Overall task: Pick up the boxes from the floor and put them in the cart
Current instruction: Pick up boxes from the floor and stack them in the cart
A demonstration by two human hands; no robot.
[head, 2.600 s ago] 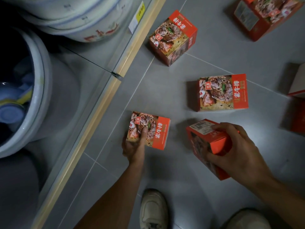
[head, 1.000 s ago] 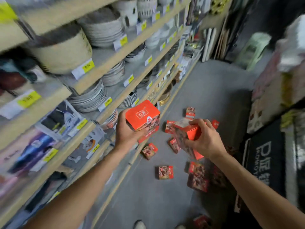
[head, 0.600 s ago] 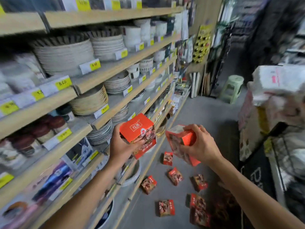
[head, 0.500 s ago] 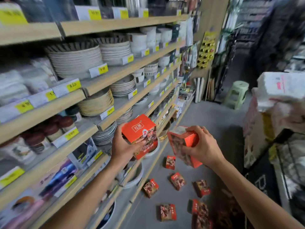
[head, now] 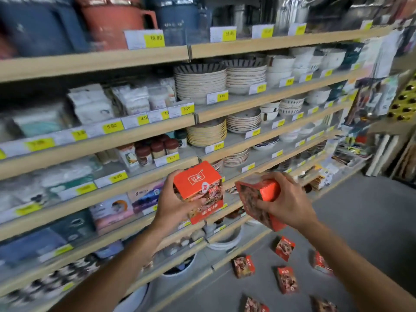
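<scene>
My left hand (head: 173, 203) grips a red-orange box (head: 199, 188) with a meat picture, held at chest height in front of the shelves. My right hand (head: 286, 199) grips a second red box (head: 254, 194), tilted, just to the right of the first. Several more of the same boxes lie on the grey floor below, among them one (head: 243, 266) near the shelf base and one (head: 286, 279) further right. No cart is in view.
Long wooden shelves (head: 144, 129) fill the left and centre, stacked with plates (head: 200, 79), bowls, jars and packets, with yellow price tags. White tubs (head: 225, 242) stand under the lowest shelf. Grey floor (head: 371, 221) opens to the right.
I have risen from the floor with a box in each hand. My view has swung left toward the shelves, and both boxes have stayed close together in front of me.
</scene>
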